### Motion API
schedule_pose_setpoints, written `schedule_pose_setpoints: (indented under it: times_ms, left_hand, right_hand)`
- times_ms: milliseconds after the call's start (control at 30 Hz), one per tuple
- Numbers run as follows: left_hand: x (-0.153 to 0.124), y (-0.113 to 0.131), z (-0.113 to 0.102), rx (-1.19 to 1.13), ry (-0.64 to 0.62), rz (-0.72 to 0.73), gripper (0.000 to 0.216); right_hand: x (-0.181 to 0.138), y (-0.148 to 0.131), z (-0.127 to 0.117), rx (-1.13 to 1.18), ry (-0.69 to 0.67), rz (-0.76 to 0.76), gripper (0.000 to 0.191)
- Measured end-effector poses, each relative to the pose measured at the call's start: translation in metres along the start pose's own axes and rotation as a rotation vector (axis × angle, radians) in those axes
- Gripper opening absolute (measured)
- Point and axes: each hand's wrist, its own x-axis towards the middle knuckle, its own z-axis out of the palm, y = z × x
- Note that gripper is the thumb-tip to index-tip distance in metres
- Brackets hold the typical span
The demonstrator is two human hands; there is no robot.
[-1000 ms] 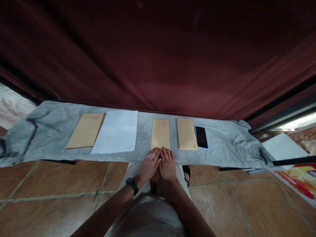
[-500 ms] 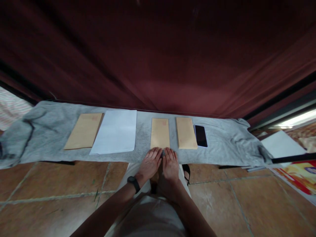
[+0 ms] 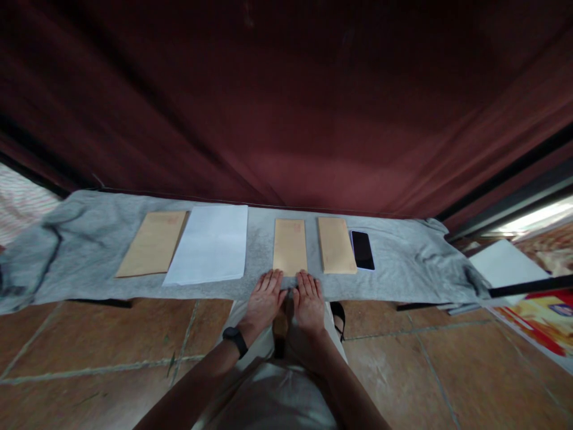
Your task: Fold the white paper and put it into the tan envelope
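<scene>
A single brown paper envelope (image 3: 290, 245) with a faint red mark lies flat in front of me. My left hand (image 3: 263, 300) rests palm down at its near left corner, fingers stretched out and fingertips at the edge. At the near right corner lies my right hand (image 3: 308, 301), also flat with fingers extended. Neither hand grips anything. Right of this envelope sits a thicker stack of brown envelopes (image 3: 336, 245). To the left are a pile of white paper sheets (image 3: 210, 242) and another brown envelope stack (image 3: 154, 242).
A dark-screened phone (image 3: 363, 249) lies beside the right-hand envelope stack. Grey cloth (image 3: 403, 257) covers the narrow table. A dark red curtain (image 3: 286, 119) hangs behind it. A black bar (image 3: 530, 285) and a colourful printed sheet (image 3: 548, 316) are at the far right.
Both hands have slid slightly back toward me and a little further apart at the envelope's near edge. The view has tilted slightly; the papers and phone stay in place.
</scene>
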Motion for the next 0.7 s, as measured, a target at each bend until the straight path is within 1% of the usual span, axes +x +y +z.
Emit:
schedule_pose_setpoints:
  times_ms: [133,333,500,567,700]
  left_hand:
    - [-0.003,0.001,0.000,0.011,0.018,-0.022,0.050]
    - [0.000,0.015,0.010,0.001,0.018,0.030,0.050]
    - [0.006,0.013,0.006,0.019,-0.009,0.058,0.048]
    - [0.008,0.011,0.006,0.033,-0.030,0.066,0.049]
    - [0.007,0.008,0.010,0.067,-0.052,0.085,0.052]
  right_hand:
    - [-0.001,-0.001,0.002,-0.011,0.014,0.008,0.049]
    - [-0.001,-0.003,0.001,0.001,0.004,0.023,0.048]
    - [0.004,-0.003,0.003,-0.009,0.023,0.029,0.046]
    - [0.008,-0.005,0.005,-0.011,0.020,0.011,0.046]
    - [0.012,-0.009,0.009,-0.015,-0.029,-0.073,0.047]
